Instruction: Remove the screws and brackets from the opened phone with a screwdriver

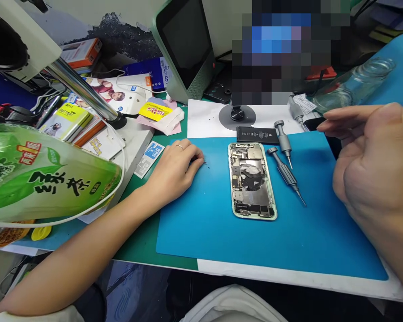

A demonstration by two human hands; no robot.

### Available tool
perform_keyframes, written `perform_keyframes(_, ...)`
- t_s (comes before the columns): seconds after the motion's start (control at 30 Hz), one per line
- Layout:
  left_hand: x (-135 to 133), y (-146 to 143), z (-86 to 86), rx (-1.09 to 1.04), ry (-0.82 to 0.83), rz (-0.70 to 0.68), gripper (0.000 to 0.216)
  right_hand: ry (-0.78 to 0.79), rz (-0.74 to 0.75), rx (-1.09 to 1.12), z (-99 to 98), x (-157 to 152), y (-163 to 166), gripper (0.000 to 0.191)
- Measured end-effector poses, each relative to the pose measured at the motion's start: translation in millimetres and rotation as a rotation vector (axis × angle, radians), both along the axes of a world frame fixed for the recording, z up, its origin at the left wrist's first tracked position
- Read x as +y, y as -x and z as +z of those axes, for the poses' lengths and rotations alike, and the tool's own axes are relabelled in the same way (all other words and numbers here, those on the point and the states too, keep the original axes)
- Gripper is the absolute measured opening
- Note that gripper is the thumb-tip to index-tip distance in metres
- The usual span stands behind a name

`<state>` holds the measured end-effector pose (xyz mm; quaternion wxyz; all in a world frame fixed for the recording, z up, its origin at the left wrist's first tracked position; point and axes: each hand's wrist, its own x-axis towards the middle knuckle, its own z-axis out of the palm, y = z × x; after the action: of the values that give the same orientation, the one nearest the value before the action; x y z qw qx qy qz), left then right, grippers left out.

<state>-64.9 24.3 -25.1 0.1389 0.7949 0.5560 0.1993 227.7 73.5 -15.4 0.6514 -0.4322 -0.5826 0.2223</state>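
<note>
On a cluttered green-topped bench [139, 243], a blue mat [215, 239] spans from a right hand [372, 165], fingers bent near the mat's right edge, to a left hand [173, 172], fingers curled at its left; whether either grips anything is unclear. Room separates the left fingers from an opened phone [252, 181] and, rightward, two screwdrivers [287, 174].
</note>
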Motion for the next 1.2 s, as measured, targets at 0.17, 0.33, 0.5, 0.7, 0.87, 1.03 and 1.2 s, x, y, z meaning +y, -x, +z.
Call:
perform_keyframes(0.17,0.2,0.7,0.1,0.009,0.001,-0.006,0.014,0.045,-0.043,-0.033,-0.1,0.2,-1.4,0.035)
perform_keyframes(0.33,-0.2,0.6,1.5,0.058,-0.01,0.004,0.012,0.066,-0.03,-0.065,-0.5,-0.2,-3.5,0.036)
perform_keyframes(0.5,-0.2,0.5,2.7,0.099,-0.005,0.0,0.014,0.06,-0.016,-0.081,-1.8,0.7,-5.7,0.037)
perform_keyframes(0.7,-0.1,0.9,2.3,0.091,-0.011,-0.007,0.015,0.07,0.001,-0.098,-5.7,2.9,-7.7,0.041)
perform_keyframes(0.87,-0.4,2.3,1.6,0.068,-0.018,-0.013,0.014,0.073,0.006,-0.146,-5.0,0.6,-7.8,0.041)
perform_keyframes(1.03,-1.0,3.5,2.3,0.025,-0.041,-0.039,0.013,0.039,0.007,-0.309,1.2,-6.3,-6.5,0.035)
perform_keyframes(1.2,-8.5,-3.3,9.8,-0.018,-0.103,-0.132,0.013,-0.08,0.135,-0.513,3.8,-15.7,-1.6,0.016)
